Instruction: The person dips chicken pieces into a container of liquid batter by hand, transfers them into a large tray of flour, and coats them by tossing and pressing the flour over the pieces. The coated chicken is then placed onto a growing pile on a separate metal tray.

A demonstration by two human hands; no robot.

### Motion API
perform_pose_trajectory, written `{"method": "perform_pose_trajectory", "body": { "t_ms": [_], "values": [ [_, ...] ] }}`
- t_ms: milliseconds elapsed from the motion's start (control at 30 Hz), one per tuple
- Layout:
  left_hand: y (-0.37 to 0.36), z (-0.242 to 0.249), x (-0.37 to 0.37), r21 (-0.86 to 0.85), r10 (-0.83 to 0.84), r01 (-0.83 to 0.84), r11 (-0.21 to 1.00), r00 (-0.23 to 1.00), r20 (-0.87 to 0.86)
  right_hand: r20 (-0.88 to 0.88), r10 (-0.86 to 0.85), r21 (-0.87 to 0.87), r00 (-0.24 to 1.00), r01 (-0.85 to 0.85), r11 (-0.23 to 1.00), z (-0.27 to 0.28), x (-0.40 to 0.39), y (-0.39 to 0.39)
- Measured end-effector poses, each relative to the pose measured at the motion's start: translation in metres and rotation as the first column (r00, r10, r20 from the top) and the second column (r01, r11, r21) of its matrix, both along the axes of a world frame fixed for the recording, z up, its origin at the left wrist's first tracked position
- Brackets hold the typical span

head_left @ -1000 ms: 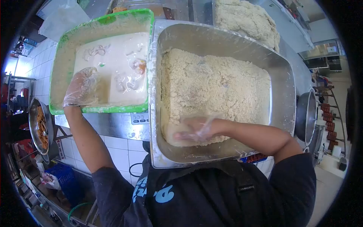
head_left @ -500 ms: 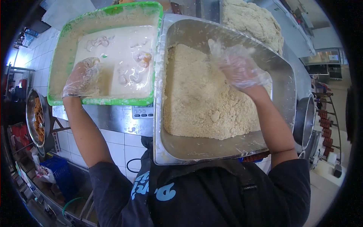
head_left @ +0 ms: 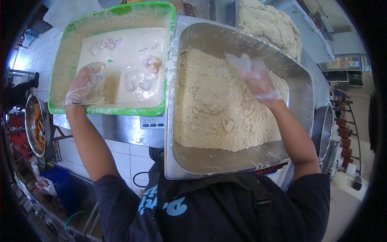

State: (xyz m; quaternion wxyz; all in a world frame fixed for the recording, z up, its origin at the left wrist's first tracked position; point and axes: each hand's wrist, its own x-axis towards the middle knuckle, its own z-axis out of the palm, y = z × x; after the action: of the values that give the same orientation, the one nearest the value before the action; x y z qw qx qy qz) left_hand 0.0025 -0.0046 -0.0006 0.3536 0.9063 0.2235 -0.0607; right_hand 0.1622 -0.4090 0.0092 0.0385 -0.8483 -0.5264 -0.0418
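The steel pan [head_left: 300, 121] is the largest thing, its long axis running from 12 to 6 o'clock, and the heap of dry breading [head_left: 213, 101] fills most of it, leaving a bare strip at the near, 6 o'clock end. The right hand [head_left: 254, 76], in a thin clear glove, hovers over the far right part of the heap with fingers spread apart, clamped on nothing; the bulk of the breading lies from it toward 7 to 8 o'clock.

Touching the pan at its 9 o'clock side sits the green tub [head_left: 60, 76], holding pale batter [head_left: 125, 80] with a few coated pieces [head_left: 152, 62] lying in it. The left hand [head_left: 86, 84], also gloved, rests at the tub's near left corner, fingers loosely curled in the batter; whether it grips anything I cannot tell. The pieces lie from it toward 1 to 2 o'clock, so this hand is the nearer one to them, the right hand being well apart across the pan wall.
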Motion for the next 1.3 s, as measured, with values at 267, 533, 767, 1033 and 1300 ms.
{"method": "perform_pose_trajectory", "body": {
  "t_ms": [267,533,767,1033,1300],
  "values": [
    [-0.007,0.002,-0.003,-0.237,0.047,-0.058,0.970,0.998,-0.053,0.113,-0.038,0.034,0.993,0.034,0.999,-0.071,-0.022,0.071],
    [-0.002,0.002,0.001,-0.031,-0.063,0.064,0.997,0.996,0.062,0.201,-0.042,0.128,0.979,0.016,0.992,-0.044,-0.062,0.073],
    [0.012,-0.018,0.003,0.020,-0.213,0.212,0.977,0.973,0.086,-0.804,-0.282,-0.070,0.523,0.388,0.919,-0.052,0.021,0.029],
    [-0.010,0.006,0.000,-0.033,-0.128,0.131,0.991,0.989,0.080,-0.670,-0.597,-0.620,0.440,0.109,0.777,0.024,0.001,0.065],
    [-0.006,0.003,0.003,-0.165,-0.059,0.064,0.984,0.998,0.036,-0.546,-0.564,-0.632,0.620,0.136,0.763,0.001,0.002,0.069]
  ]
}}
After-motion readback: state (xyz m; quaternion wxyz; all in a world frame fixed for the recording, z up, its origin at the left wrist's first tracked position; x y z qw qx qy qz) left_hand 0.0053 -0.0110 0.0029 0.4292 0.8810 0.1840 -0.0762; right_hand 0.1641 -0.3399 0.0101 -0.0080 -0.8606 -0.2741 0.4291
